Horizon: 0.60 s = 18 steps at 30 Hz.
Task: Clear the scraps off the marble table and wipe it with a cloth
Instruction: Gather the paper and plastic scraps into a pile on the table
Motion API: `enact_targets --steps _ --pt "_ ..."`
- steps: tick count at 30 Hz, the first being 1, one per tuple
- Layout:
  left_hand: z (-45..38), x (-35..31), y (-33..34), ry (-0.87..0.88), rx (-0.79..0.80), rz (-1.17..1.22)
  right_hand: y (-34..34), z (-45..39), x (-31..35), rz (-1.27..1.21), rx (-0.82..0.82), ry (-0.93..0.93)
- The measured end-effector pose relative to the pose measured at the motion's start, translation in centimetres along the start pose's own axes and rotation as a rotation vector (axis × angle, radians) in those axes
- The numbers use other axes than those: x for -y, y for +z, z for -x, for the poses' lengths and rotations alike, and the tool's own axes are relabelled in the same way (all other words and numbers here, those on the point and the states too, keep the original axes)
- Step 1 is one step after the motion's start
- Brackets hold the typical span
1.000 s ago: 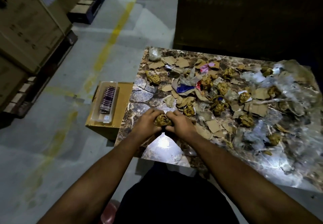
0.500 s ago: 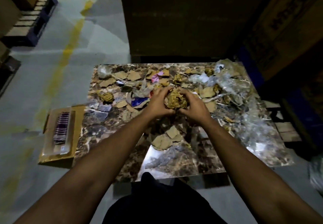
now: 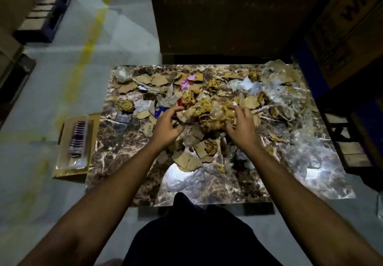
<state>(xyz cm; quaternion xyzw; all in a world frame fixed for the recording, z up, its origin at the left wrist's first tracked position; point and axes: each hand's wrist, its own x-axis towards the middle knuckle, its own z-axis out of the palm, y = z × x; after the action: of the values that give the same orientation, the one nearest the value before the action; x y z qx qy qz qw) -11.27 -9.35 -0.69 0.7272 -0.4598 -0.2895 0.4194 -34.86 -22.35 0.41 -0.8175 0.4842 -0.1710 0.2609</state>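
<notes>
The brown marble table (image 3: 116,162) is littered with scraps. A heap of crumpled brown paper and wrappers (image 3: 207,112) lies at its middle. My left hand (image 3: 167,126) hovers at the heap's left side with fingers curled and apart, holding nothing. On the heap's right side, my right hand (image 3: 241,126) has its fingers spread, the tips touching the paper. Torn cardboard pieces (image 3: 186,160) lie nearer to me, and more along the far edge. A lone crumpled ball (image 3: 126,106) sits at the left. Clear plastic film (image 3: 300,124) covers the right side.
A cardboard box (image 3: 91,124) stands against the table's left edge with a striped purple-and-white cloth pack (image 3: 77,139) on top. Large cartons stand behind the table and at the right. Pallets (image 3: 41,14) line the far left. A yellow line (image 3: 87,47) runs along the floor.
My hands carried a crumpled paper ball from the near edge to the table's middle. They have now come apart, and the paper lies in the heap between them.
</notes>
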Motion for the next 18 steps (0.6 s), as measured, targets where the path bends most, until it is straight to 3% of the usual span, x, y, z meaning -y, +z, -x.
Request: enact_targets --steps 2,4,6,8,10,12,18 --pt "3.0 1.5 -0.6 -0.026 -0.048 -0.067 0.6 2.0 1.3 0.029 0.049 -0.083" --pt "6.8 3.0 -0.8 -0.042 -0.031 -0.198 1.7 4.1 2.4 0.059 0.240 -0.230" --pt "10.5 4.8 -0.6 -0.048 0.084 -0.374 3.6 5.8 2.9 0.214 0.539 -0.386" --pt "13.2 6.6 -0.1 -0.074 0.228 -0.504 5.7 6.9 2.9 0.479 0.708 -0.498" --pt "14.6 7.8 0.6 -0.089 0.302 -0.621 7.2 7.5 2.8 0.608 0.745 -0.539" --pt "14.9 7.9 1.3 -0.073 0.298 -0.698 7.9 7.6 2.6 0.573 0.723 -0.535" --pt "14.2 6.9 3.2 -0.078 0.201 -0.612 7.6 6.6 2.5 0.402 0.621 -0.524"
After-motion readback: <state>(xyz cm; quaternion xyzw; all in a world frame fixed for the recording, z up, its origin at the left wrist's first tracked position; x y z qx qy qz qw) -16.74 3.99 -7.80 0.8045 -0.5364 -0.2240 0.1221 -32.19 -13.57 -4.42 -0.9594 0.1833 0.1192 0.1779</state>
